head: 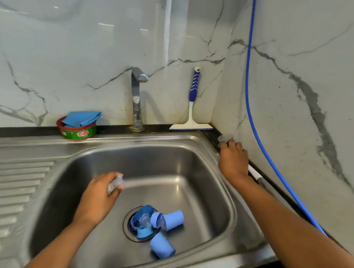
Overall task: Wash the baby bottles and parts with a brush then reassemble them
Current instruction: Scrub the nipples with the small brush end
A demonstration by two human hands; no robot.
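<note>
Fetching stage: left hand (102,193) pinches clear teat (116,183) mid-frame, right hand (233,159) covers brush (255,174) on bench (211,134) at right, grip unclear; bottle parts (158,224) lie at sink (170,164) drain; next, brush must meet teat.

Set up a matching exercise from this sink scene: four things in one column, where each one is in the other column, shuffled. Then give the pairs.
Column one
1. squeegee
2. blue cloth
3. left hand
4. right hand

Column two
A. on the brush at the right ledge
B. propped upright in the corner behind the sink
C. lying on the red soap tub
D. holding a clear teat over the basin

Pairs: 1-B, 2-C, 3-D, 4-A
</note>
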